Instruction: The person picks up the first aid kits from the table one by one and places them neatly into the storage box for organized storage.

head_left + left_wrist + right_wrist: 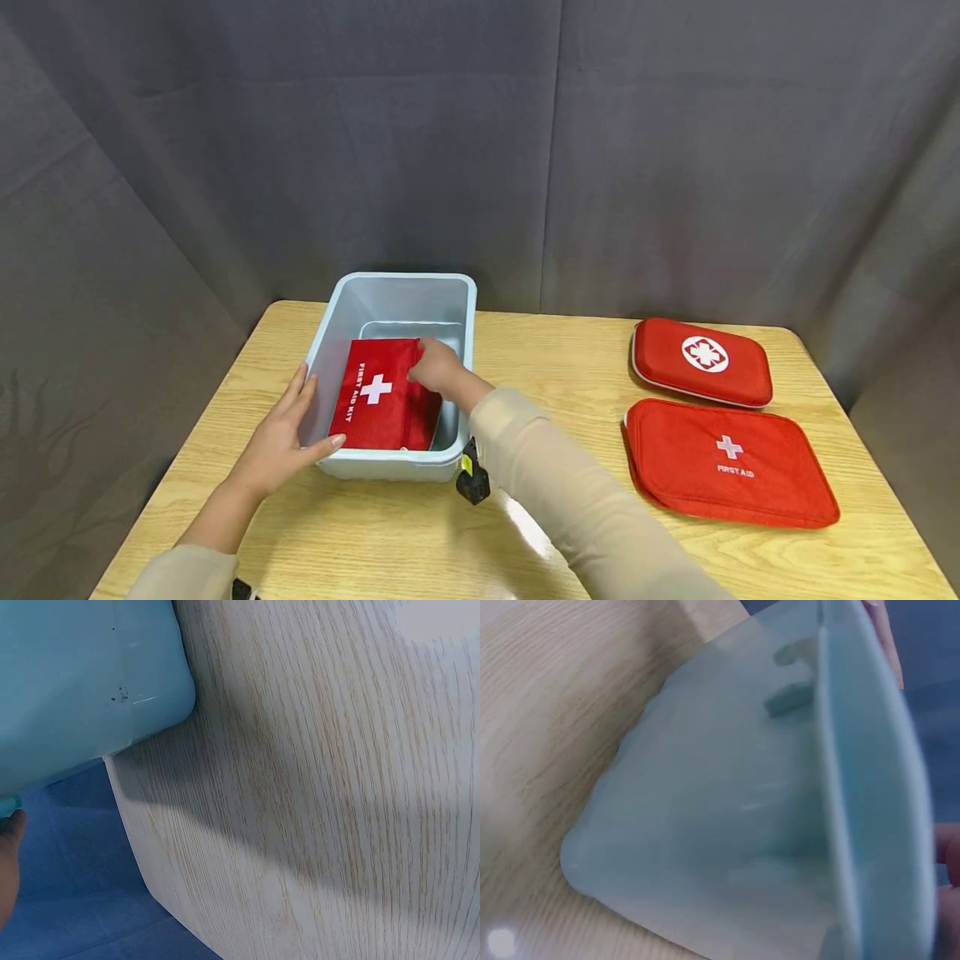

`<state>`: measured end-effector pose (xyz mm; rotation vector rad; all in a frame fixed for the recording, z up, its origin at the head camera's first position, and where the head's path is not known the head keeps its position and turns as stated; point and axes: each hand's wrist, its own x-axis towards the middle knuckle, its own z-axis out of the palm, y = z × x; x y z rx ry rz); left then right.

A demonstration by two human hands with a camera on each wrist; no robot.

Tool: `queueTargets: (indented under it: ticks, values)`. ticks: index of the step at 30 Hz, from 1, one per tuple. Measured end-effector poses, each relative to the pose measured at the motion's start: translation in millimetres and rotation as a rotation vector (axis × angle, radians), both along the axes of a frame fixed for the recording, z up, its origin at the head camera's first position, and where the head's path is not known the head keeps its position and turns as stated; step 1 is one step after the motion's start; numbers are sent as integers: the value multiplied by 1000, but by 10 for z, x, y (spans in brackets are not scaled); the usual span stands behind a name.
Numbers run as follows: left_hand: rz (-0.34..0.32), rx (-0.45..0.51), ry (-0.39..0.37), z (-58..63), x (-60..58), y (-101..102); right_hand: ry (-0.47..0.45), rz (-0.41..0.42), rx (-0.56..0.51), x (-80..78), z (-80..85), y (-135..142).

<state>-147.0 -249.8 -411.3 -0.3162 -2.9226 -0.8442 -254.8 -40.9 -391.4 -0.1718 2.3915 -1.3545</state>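
A light blue plastic bin (pixel 397 467) stands on the table, a red first aid pouch (pixel 375 396) lying inside it. White lettering and a white cross mark the pouch's top face. My right hand (pixel 441 367) reaches over the bin's right wall and pinches the pouch's right edge near its far corner. At the bin's front left corner, my left hand (pixel 281 446) rests against the rim with fingers and thumb spread. From the left wrist, only the bin's outside (pixel 82 682) and a bit of that hand (pixel 9 862) show. The bin's wall (pixel 705 795) fills much of the right wrist view.
On the table's right side lie a red hard first aid case (pixel 701 362) and, nearer me, a flat red first aid bag (pixel 731 462). A grey curtain (pixel 480 150) hangs right behind the wooden table (pixel 555 375).
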Motion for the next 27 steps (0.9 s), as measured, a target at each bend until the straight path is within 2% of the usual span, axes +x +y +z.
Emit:
queueTargets:
  ticks: [5,16,27]
  values:
    - [-4,-4,15,-10,-8,-1,3,16,-81,23,29,65]
    - [-5,-1,14,-18,-13,-8,-1,57,-157,153,70,172]
    - [0,-9,8,-6,-10,-3,93,53,-290,247,145,344]
